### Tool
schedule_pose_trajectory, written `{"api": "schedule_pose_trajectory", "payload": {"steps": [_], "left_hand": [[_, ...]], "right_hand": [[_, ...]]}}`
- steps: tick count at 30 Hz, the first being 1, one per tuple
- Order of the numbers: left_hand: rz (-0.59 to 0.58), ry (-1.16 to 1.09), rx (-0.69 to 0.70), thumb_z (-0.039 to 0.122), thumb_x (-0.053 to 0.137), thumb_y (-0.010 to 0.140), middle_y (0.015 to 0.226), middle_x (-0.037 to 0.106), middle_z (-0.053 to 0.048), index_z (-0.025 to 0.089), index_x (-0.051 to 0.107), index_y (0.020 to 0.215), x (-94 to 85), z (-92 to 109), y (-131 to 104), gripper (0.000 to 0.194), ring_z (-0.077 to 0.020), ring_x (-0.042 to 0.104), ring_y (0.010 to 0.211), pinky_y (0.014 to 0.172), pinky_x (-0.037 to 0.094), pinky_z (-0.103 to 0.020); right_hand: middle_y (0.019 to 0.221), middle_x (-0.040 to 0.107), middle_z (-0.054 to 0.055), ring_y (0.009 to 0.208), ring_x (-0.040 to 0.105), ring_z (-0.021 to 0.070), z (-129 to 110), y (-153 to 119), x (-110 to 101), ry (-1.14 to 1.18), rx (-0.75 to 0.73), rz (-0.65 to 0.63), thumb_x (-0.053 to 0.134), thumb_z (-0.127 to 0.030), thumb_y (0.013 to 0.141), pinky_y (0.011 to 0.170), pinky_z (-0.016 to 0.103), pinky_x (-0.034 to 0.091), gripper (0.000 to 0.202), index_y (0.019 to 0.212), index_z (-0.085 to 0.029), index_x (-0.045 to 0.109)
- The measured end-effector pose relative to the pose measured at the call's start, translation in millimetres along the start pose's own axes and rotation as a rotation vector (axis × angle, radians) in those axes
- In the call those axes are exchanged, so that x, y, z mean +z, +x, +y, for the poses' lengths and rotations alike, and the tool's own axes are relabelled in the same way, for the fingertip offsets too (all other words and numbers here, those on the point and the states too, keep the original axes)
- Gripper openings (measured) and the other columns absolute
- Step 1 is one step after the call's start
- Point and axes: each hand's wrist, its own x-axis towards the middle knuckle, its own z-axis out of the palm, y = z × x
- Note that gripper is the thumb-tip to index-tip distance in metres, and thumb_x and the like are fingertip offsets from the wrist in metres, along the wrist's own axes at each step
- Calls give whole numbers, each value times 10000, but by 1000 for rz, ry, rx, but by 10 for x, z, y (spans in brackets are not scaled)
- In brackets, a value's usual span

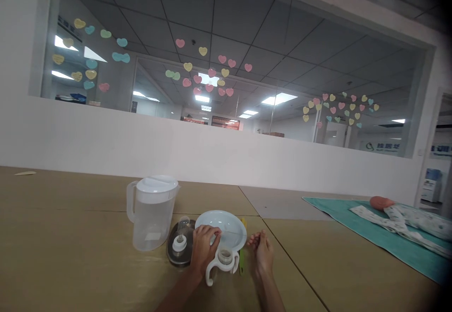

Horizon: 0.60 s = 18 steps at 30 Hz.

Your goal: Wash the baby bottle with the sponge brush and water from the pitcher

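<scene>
Two bare hands work around a pale bowl [233,221] on a wide brown desk [88,265], and we take that bowl as the centre of our clock. Our left hand [205,246] reaches over the rim at eight o'clock, fingers bent; we cannot tell whether it grips anything or touches the bowl. Our right hand [263,251] hovers at four o'clock, just beside the bowl, its fingers loosely curled and holding nothing that we can see. At six o'clock, nearest us, a small clear bottle [225,255] stands upright and uncapped in a white two-handled holder [211,270]. A slim green tool [242,260] lies at five o'clock, between bottle and right hand. At nine o'clock, partly behind our left hand, a dark metal tray [187,258] carries a white bottle top [179,243] and a clear cap [184,224]. Beyond the tray, toward ten o'clock, stands a lidded, translucent pitcher [153,225]. Well apart at three o'clock, patterned white cloth [416,218] lies across a teal mat [328,214]. Heart-shaped notes [212,72] dot the window [300,34] at twelve o'clock.
</scene>
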Motion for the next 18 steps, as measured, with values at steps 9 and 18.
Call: {"api": "schedule_pose_trajectory", "payload": {"steps": [9,18], "left_hand": [[-20,-6,0,301,465,906,889,685,-17,245,667,873,6,4,-4,212,-216,571,910,853,345,-381],[-49,-9,20,323,454,909,908,694,-19,251,673,874,-22,11,11,233,-219,568,923,866,338,-394]], "right_hand": [[490,546,-27,458,517,113,-22,-8,-2,-28,45,76,667,-716,549,485,248,450,547,578,-195,502],[535,579,-8,488,526,119,-72,-64,92,47,94,-147,685,-682,600,507,249,450,524,602,-175,551]]}}
